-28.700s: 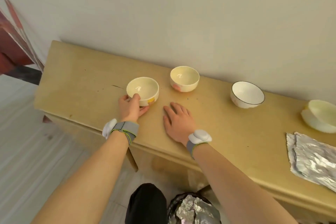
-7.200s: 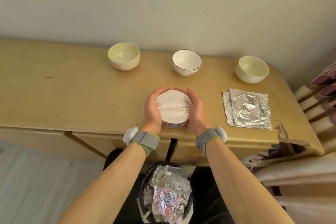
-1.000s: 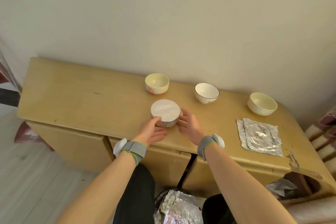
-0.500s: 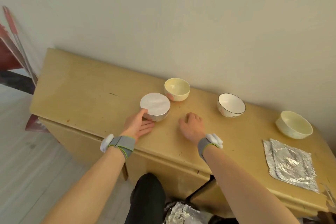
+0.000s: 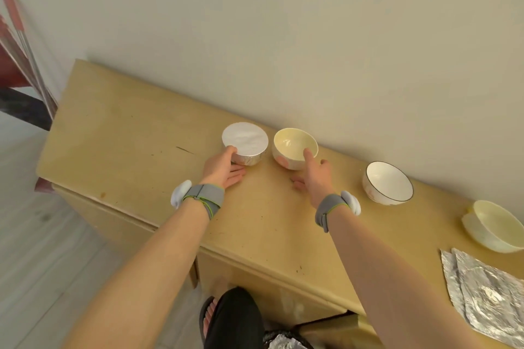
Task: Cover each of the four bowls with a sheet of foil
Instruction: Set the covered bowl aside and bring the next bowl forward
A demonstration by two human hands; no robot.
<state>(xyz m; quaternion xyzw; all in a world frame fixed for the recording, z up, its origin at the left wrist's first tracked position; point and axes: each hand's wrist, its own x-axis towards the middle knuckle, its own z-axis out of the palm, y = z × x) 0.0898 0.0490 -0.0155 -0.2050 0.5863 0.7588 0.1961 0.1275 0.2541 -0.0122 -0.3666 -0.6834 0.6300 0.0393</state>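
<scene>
at the back of the table (image 5: 127, 127) | left hand (image 5: 224, 168) loose against foil-covered bowl (image 5: 245, 140) | right hand (image 5: 314, 176), fingers straight, touches cream bowl (image 5: 295, 147) rim | likely stiff, slick, breakable: cup its sides

Four bowls stand upright in a row running far-left to near-right.
- Leftmost: round bowl wrapped in silver foil (image 5: 245, 142), sheet flat across the top and crimped down the side.
- Just to its right, narrow gap: uncovered cream ceramic bowl with a pink mark on its side (image 5: 295, 144).
- Further right, well apart: uncovered white bowl with a thin dark rim (image 5: 387, 183).
- Rightmost: uncovered pale cream bowl (image 5: 494, 225).
- Near right: crinkled silver foil sheets (image 5: 487, 292) lying flat and overlapped, apparently two; frame edge crops them.
</scene>
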